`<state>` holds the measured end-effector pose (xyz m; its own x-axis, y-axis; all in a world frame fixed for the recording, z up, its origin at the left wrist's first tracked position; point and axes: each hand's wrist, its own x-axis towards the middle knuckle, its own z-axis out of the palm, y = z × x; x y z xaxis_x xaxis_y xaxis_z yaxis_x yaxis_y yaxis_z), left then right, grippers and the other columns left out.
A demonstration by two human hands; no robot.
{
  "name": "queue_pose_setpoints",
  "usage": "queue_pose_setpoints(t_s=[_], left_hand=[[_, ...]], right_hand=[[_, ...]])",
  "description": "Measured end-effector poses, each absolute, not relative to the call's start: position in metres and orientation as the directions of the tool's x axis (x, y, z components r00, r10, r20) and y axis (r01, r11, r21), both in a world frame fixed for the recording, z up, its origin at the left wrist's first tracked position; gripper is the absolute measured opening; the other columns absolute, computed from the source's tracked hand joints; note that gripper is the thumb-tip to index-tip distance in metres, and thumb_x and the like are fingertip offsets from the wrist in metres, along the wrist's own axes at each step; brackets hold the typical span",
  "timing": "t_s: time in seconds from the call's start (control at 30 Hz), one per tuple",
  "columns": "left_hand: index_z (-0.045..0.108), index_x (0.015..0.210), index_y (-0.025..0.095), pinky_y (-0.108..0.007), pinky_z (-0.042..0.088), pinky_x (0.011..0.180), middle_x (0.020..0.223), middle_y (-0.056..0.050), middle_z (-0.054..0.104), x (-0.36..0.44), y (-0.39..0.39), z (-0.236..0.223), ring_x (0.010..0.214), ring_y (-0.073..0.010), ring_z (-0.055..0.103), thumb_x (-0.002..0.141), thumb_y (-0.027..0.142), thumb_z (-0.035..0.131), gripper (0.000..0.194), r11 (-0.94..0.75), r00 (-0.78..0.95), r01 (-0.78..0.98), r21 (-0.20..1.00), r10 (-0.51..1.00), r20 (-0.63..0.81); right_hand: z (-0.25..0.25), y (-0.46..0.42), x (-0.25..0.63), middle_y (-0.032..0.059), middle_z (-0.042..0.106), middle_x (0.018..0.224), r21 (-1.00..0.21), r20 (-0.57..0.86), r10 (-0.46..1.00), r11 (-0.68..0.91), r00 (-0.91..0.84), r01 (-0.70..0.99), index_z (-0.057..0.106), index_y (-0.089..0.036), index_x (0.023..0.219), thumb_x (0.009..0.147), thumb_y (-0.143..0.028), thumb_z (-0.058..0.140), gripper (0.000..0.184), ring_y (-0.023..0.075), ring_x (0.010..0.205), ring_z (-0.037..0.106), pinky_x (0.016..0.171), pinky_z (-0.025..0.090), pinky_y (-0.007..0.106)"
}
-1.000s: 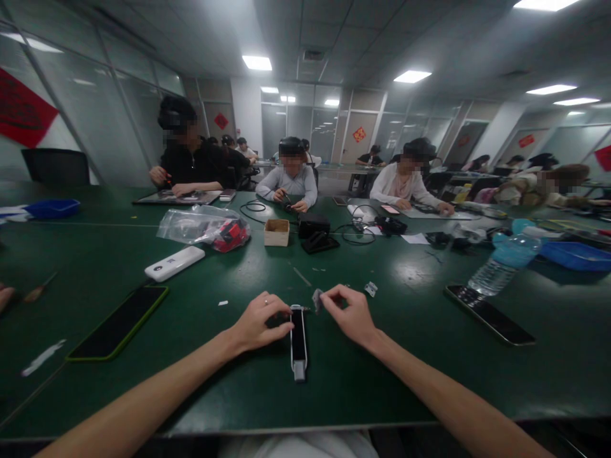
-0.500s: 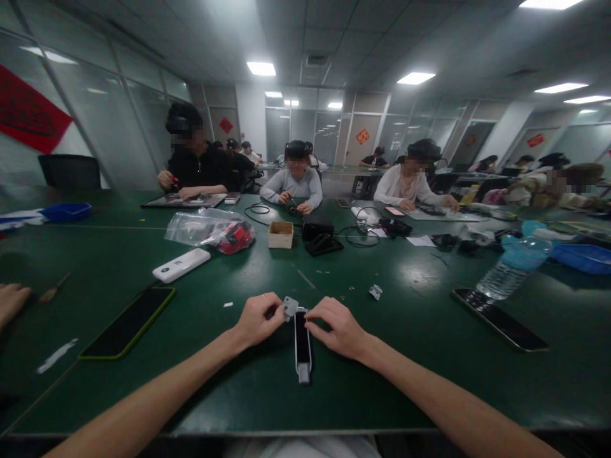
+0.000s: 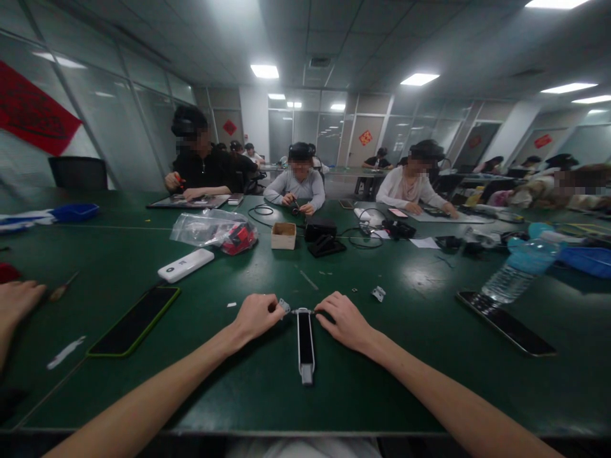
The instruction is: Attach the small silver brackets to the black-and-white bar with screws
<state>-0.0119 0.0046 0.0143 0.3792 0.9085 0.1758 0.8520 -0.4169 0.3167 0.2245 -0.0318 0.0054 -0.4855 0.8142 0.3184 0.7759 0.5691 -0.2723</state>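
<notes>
A slim white-framed device with a dark face [image 3: 306, 337] lies lengthwise on the green table in front of me, its grey end piece toward me. My left hand [image 3: 258, 315] is closed in a pinch on a small grey metal plate with holes [image 3: 284, 308], just left of the device's far end. On the other side, my right hand [image 3: 344, 320] pinches at a thin piece level with that far end; its fingertips hide what it is. Farther off to the right lies a similar bent grey metal plate [image 3: 379, 293].
A green-edged phone [image 3: 136, 321] and a white power bank [image 3: 186, 265] lie left; another phone [image 3: 506, 323] and a water bottle [image 3: 518, 267] are right. Ahead are a plastic bag [image 3: 214, 230] and small box [image 3: 283, 236]. Another person's hand [image 3: 21, 299] rests at far left. People sit opposite.
My left hand has drawn the metal plate slightly away from the device and turned it. My right hand has shifted a little right, off the device's face. The view has moved slightly.
</notes>
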Motion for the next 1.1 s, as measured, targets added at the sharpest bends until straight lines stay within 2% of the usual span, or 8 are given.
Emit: queue_pose_setpoints(t_s=[0.37, 0.7, 1.1], left_hand=[[0.067, 0.066, 0.015, -0.022, 0.031, 0.053, 0.062, -0.003, 0.065, -0.0119, 0.0058, 0.0103, 0.055, -0.0139, 0.055, 0.083, 0.034, 0.046, 0.032, -0.418, 0.403, 0.841, 0.343, 0.908, 0.116], [0.065, 0.068, 0.015, -0.023, 0.028, 0.053, 0.063, -0.004, 0.065, -0.0119, 0.0071, 0.007, 0.055, -0.0144, 0.055, 0.089, 0.034, 0.041, 0.037, -0.458, 0.444, 0.85, 0.26, 0.889, 0.112], [0.065, 0.065, 0.015, -0.023, 0.03, 0.053, 0.062, -0.003, 0.064, -0.0133, 0.0083, 0.0074, 0.055, -0.0139, 0.054, 0.087, 0.035, 0.041, 0.038, -0.433, 0.411, 0.832, 0.347, 0.901, 0.136]], right_hand=[[0.0041, -0.0294, 0.2255, 0.0066, 0.065, 0.096, -0.282, 0.308, 0.817, 0.568, -0.487, 0.773, 0.065, -0.017, 0.097, 0.092, -0.022, 0.049, 0.018, 0.0189, 0.091, 0.054, 0.079, 0.044, 0.034], [0.0082, -0.0307, 0.2232, 0.0076, 0.066, 0.094, -0.268, 0.271, 0.831, 0.55, -0.486, 0.791, 0.065, -0.016, 0.096, 0.092, -0.023, 0.048, 0.019, 0.0186, 0.089, 0.056, 0.077, 0.045, 0.033], [0.0093, -0.031, 0.224, 0.006, 0.065, 0.094, -0.265, 0.227, 0.841, 0.538, -0.491, 0.8, 0.065, -0.016, 0.095, 0.091, -0.022, 0.05, 0.017, 0.0173, 0.087, 0.055, 0.075, 0.045, 0.031]])
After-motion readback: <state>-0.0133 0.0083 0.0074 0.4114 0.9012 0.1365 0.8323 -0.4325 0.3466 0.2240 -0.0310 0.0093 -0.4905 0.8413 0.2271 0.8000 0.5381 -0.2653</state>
